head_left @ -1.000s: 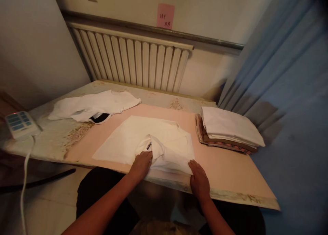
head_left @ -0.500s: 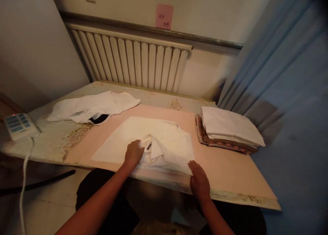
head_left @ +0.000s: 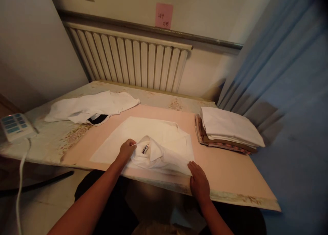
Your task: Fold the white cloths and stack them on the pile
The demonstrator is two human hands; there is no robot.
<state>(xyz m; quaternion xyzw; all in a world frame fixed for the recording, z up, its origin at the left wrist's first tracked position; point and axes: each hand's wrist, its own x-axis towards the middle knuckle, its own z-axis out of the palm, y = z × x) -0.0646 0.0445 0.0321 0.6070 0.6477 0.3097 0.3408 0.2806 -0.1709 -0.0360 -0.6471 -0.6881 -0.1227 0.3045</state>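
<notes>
A white shirt [head_left: 156,139] lies spread on the pink board [head_left: 225,166] in front of me, its collar with a black label turned up near the front edge. My left hand [head_left: 126,149] is closed on the collar's left side, pinching the cloth. My right hand [head_left: 198,183] rests flat, fingers together, on the shirt's lower right corner at the table's front edge.
A crumpled white garment [head_left: 92,107] lies at the back left. A stack of folded cloths [head_left: 228,129] sits at the right. A white control box [head_left: 14,125] with a cord is at the far left. A radiator [head_left: 128,57] and a blue curtain [head_left: 287,91] stand behind.
My left hand slid left along the collar and gripped it, pulling the collar and label leftward. My right hand stayed on the shirt's corner.
</notes>
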